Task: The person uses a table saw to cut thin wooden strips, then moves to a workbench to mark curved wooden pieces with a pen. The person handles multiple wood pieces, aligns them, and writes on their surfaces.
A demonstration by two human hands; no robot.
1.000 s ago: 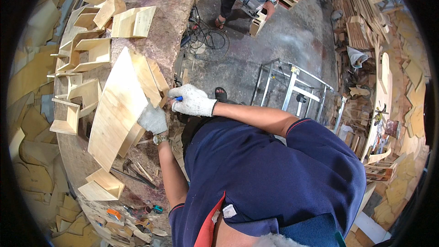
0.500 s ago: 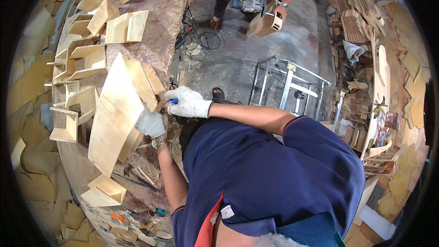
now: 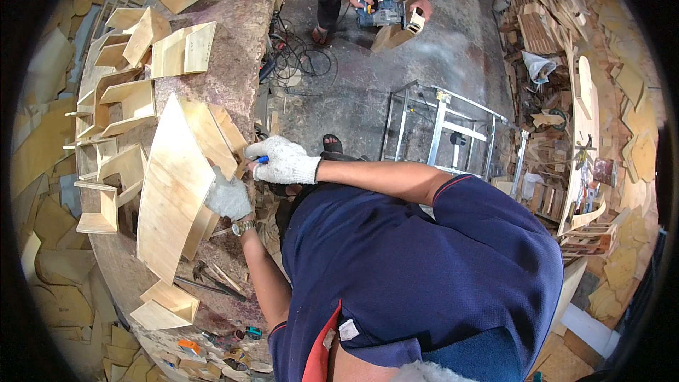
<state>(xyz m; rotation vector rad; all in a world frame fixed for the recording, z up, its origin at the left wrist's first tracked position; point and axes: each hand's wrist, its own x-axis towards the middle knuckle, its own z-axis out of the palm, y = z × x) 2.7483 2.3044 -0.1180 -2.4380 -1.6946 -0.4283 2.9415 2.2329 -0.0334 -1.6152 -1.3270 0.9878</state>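
Firstly, one pale wooden assembly lay near the desk's right edge, long axis roughly along it. To its right: left hand, nearer, touched it, fingertips hidden, grip impossible to tell; right hand curled around a blue pen. Left edge held smaller wooden pieces; grey floor beyond the right, a metal frame and a co-worker.

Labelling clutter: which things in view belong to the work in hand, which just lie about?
In hand:
blue pen-like tool, in right hand
large wooden assembly, left hand on it

Apparently lying about:
hammer
orange object
cables
metal frame
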